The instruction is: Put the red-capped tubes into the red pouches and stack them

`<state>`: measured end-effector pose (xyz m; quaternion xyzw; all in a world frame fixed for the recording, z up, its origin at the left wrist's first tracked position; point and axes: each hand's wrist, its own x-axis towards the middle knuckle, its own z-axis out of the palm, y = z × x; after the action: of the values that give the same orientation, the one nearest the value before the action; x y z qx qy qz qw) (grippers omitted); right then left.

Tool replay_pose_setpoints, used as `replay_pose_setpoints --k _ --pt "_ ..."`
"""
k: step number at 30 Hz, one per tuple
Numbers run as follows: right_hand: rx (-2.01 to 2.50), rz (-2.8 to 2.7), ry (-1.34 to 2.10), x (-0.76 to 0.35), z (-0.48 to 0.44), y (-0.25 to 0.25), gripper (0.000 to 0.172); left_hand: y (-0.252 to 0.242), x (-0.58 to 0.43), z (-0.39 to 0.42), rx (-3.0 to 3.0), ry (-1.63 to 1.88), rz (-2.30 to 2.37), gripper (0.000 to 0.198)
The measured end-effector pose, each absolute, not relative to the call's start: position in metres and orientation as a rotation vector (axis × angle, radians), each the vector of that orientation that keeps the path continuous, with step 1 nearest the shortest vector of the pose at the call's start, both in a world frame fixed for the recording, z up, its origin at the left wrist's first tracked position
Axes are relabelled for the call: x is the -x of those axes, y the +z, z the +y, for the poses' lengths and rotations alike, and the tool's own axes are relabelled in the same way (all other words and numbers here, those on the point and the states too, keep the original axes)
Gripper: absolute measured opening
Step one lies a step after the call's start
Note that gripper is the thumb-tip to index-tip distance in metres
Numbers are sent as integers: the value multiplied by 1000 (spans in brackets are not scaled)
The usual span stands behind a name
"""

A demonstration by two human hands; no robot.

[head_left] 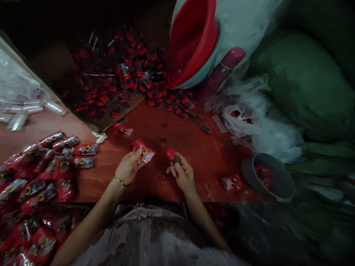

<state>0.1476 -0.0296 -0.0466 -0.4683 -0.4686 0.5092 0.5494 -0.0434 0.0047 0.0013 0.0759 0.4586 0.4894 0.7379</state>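
Between the thumb and fingers of my left hand (129,167) is a flat red printed packet (146,152), over the wooden table. My right hand (183,173) grips a small clear tube with a red cap (171,153), cap pointing up and away from me. The two hands are apart, with the packet and tube not touching. Another red packet (123,131) lies beyond my left hand, close to the box corner. A loose red-capped tube (205,129) rests on the table beyond my right hand.
An open cardboard box (80,127) spills red-capped tubes at the back. Filled red packets (63,166) pile up at left. Red and teal basins (191,48), a maroon bottle (219,75) and plastic bags (266,129) stand behind; a grey bucket (285,184) is at right.
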Motion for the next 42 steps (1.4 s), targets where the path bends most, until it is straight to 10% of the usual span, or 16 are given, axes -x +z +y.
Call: replay_pose_setpoints --k 7,13,42 --pt "996 -695 1754 -116 -37 -42 45 1 36 2 -167 1036 985 26" --pt "1325 -910 1546 -114 -39 -40 66 1 37 2 -162 1025 971 24" --pt "1461 -1160 1312 -117 -39 -15 53 -5 19 -11 -401 1102 1056 38"
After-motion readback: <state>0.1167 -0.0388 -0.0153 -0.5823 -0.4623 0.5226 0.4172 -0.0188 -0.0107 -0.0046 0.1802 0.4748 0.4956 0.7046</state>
